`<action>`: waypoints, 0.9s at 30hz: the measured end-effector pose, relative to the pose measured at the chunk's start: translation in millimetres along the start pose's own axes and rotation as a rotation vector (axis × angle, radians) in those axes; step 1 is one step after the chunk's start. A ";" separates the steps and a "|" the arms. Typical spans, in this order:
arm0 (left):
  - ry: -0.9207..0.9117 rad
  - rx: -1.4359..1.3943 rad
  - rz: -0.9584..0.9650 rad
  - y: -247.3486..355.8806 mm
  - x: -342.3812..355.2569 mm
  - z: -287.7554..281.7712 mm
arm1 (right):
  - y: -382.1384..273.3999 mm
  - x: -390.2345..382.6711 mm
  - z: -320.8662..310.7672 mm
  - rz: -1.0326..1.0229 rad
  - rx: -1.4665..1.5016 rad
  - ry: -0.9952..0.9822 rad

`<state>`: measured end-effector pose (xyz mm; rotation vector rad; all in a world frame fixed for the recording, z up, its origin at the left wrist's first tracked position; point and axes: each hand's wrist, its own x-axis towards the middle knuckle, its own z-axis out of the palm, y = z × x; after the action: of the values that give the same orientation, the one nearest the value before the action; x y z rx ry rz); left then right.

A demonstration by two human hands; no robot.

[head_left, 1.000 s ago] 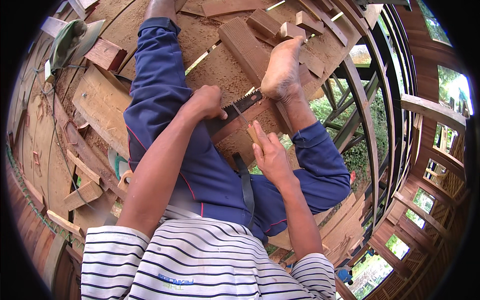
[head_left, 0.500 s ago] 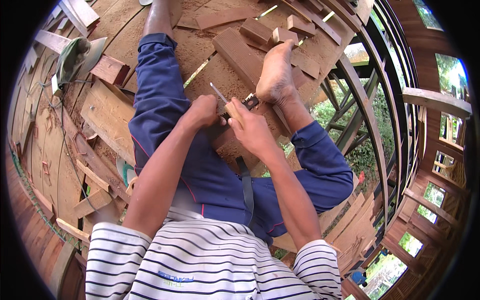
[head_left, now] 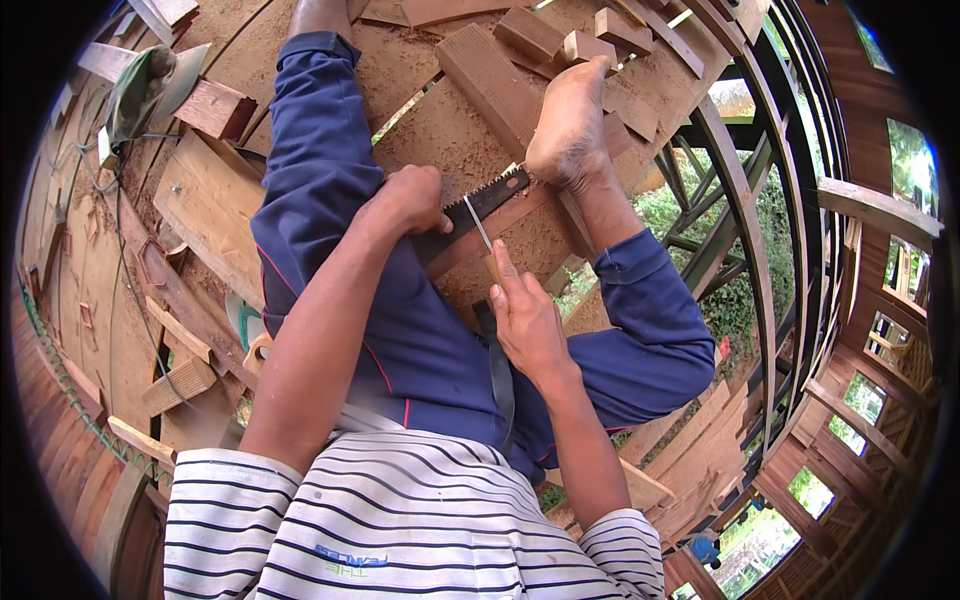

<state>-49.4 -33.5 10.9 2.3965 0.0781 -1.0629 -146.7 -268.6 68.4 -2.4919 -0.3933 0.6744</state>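
Note:
A dark toothed saw blade (head_left: 490, 197) lies across a reddish-brown board (head_left: 505, 218) between my legs, teeth upward, its far end by my bare right foot (head_left: 568, 130). My left hand (head_left: 405, 200) grips the blade's near end with curled fingers. My right hand (head_left: 525, 315) holds a file (head_left: 480, 222) by its wooden handle, the thin metal shaft resting across the saw's teeth. A dark strap (head_left: 500, 385) runs beneath my right hand, over my trousers. Sawdust is scattered round the board.
Wood blocks (head_left: 525, 35) and a thick plank (head_left: 480, 85) lie ahead. At left are a cap (head_left: 140, 95), a cord (head_left: 125, 260) and loose offcuts (head_left: 180, 385). At right, the decking ends beside dark beams (head_left: 730, 170) over greenery. A blue-clad person (head_left: 705, 550) is small at lower right.
My right hand with the file went up and left over the blade half a second ago, and now has drawn back down and right. My left hand stays on the blade.

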 end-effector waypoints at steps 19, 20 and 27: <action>0.072 -0.051 0.054 -10.0 11.1 19.3 | -40.0 53.3 -4.6 0.167 -0.221 -0.171; 0.095 -0.037 0.068 -12.3 16.1 21.8 | -43.0 68.2 -7.3 0.109 -0.223 -0.158; 0.054 -0.060 0.034 -5.1 9.8 7.6 | -47.9 68.6 -46.6 -0.219 0.008 0.147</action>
<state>-49.1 -34.2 -2.6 2.3640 0.0858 -0.9674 -71.1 -221.1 103.0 -2.4257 -0.5956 0.4021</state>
